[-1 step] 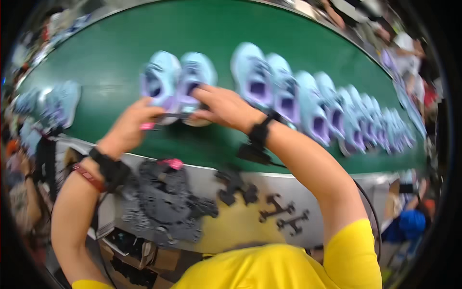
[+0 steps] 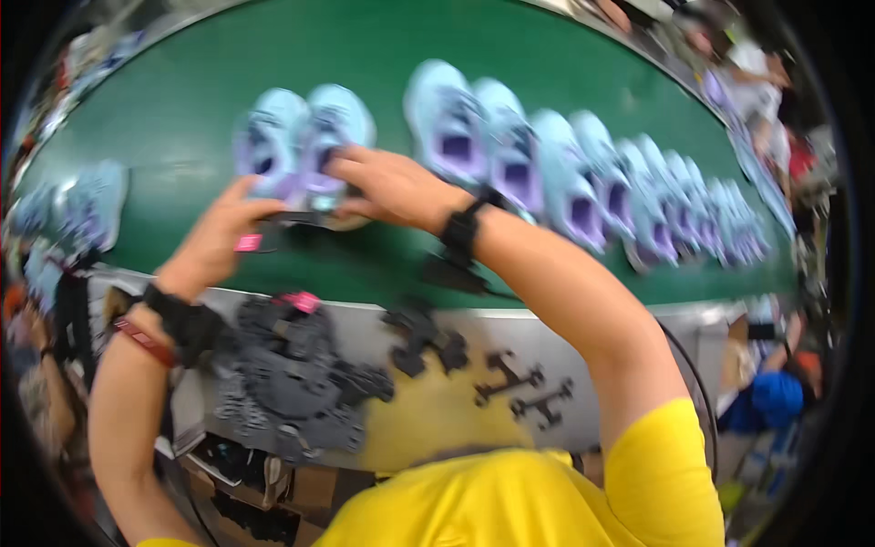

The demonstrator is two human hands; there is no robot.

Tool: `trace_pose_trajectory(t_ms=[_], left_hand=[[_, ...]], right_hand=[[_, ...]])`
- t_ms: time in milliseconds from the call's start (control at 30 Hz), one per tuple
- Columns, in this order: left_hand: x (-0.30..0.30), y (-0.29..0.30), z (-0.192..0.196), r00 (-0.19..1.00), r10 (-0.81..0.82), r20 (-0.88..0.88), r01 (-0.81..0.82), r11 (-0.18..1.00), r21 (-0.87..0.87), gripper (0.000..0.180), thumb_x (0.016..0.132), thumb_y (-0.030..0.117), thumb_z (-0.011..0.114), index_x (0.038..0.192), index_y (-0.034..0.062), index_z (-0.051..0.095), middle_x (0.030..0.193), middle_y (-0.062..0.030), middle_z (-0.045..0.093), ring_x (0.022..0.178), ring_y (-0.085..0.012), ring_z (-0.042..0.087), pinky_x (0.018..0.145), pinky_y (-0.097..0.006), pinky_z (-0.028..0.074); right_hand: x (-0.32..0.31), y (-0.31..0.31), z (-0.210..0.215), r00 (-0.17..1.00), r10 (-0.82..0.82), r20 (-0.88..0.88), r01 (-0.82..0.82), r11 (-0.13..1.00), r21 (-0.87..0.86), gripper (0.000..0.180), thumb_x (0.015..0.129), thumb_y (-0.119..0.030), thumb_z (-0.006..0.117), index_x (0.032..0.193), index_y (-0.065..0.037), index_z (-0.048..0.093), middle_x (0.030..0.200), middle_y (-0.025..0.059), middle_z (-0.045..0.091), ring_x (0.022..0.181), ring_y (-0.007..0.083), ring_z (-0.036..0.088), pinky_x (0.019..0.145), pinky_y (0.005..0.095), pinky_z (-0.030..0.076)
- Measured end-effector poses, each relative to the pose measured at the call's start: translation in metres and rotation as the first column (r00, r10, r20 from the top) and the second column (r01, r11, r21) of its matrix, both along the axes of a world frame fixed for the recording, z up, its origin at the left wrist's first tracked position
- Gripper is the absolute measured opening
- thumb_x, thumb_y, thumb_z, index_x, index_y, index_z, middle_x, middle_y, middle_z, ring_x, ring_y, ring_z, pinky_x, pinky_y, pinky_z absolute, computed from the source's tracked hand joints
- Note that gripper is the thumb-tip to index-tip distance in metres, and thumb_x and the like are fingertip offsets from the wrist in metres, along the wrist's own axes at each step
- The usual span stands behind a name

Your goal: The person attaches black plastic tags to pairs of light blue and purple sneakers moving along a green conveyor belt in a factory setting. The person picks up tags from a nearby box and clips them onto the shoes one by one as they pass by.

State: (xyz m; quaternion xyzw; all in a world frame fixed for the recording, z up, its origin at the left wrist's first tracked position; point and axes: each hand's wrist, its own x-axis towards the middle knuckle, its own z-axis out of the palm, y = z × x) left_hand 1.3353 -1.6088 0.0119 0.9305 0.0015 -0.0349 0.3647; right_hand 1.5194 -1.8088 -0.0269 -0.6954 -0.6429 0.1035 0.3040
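A pair of light-blue and purple lace-up shoes stands on the green table, toes pointing away from me: a left shoe [image 2: 276,128] and a right shoe [image 2: 339,117]. My left hand [image 2: 211,239] pinches a thin dark strip [image 2: 301,218] with a pink tab [image 2: 248,242] beside it. The strip lies across behind the heels. My right hand [image 2: 394,187] grips the right shoe at its heel, fingertips at the opening and thumb behind the heel. Blur hides whether the strip's far end touches the shoe or my thumb.
More matching shoes [image 2: 447,118] run in a row to the right on the green surface [image 2: 273,46]; others [image 2: 96,205] stand far left. On the grey near ledge lie a heap of dark pieces [image 2: 292,374] and several loose dark pieces [image 2: 506,376]. Other people are at the sides.
The whole view has shifted, so the shoes sit a little further left and higher. My right thumb has moved from the strip's end toward the right shoe's heel.
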Motion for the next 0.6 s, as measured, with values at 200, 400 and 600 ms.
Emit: trace_pose_trajectory(t_ms=[200, 400, 600], left_hand=[[-0.026, -0.002, 0.012, 0.991, 0.107, -0.085, -0.070, 0.932, 0.355, 0.078, 0.064, -0.020, 0.029, 0.134, 0.0102, 0.048, 0.144, -0.0201, 0.035, 0.129, -0.0357, 0.041, 0.108, -0.038, 0.031], [0.005, -0.034, 0.049, 0.957, 0.014, 0.289, -0.122, 0.925, 0.361, 0.060, 0.068, -0.016, 0.036, 0.120, 0.0056, 0.056, 0.123, -0.0144, 0.053, 0.111, -0.0289, 0.053, 0.092, -0.032, 0.041], [0.042, -0.117, 0.047, 0.952, -0.143, 0.272, 0.070, 0.963, 0.260, 0.036, 0.073, -0.011, 0.045, 0.102, 0.0011, 0.063, 0.099, -0.0145, 0.061, 0.094, -0.0282, 0.060, 0.083, -0.033, 0.046]], right_hand=[[-0.019, -0.087, 0.027, 0.990, -0.034, -0.136, 0.003, 0.975, -0.221, 0.014, 0.080, -0.014, 0.064, 0.088, -0.003, 0.061, 0.089, 0.0130, 0.061, 0.082, 0.0315, 0.061, 0.073, 0.0403, 0.049], [-0.060, -0.219, 0.021, 0.998, -0.053, 0.037, 0.064, 0.884, -0.463, 0.069, 0.058, -0.031, 0.083, 0.117, -0.006, 0.056, 0.109, 0.0136, 0.055, 0.104, 0.0308, 0.051, 0.087, 0.0382, 0.043], [-0.063, -0.236, 0.007, 0.986, -0.165, 0.002, 0.148, 0.882, -0.447, 0.066, 0.061, -0.026, 0.081, 0.119, -0.007, 0.057, 0.101, 0.0104, 0.057, 0.102, 0.0286, 0.051, 0.087, 0.0373, 0.039]])
